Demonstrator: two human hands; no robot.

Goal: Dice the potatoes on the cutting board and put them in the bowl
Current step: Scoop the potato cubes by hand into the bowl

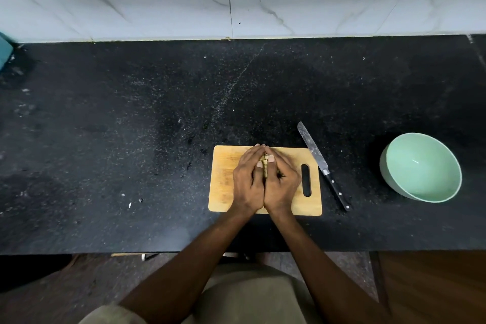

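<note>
Head view gives me both hands pressed together over the cutting board (223, 181), left hand (247, 181) and right hand (282, 181) side by side with the fingertips meeting at the far end, forming a closed cup. Through the slit between the thumbs I see a little of the pale diced potato (265, 163); most of the heap is hidden under the palms, so I cannot tell how much is gathered or whether any cubes lie outside the cup. The fingers are curved around the heap, neither spread wide nor fisted.

The bowl (423, 166) sits well off to the right of the right hand, apart from the board, and nothing shows in it. The knife (323, 166) lies on the counter (131, 139) just right of the board, between the hands and the bowl, blade pointing away from me.

My worry is the carry. I judge the scoop will leak from below if the palms part when lifted, dropping cubes on the counter. The path to the bowl also passes over the knife, so a low sweep could catch the handle or blade. A shallow reach may tip the pieces short of the rim
</note>
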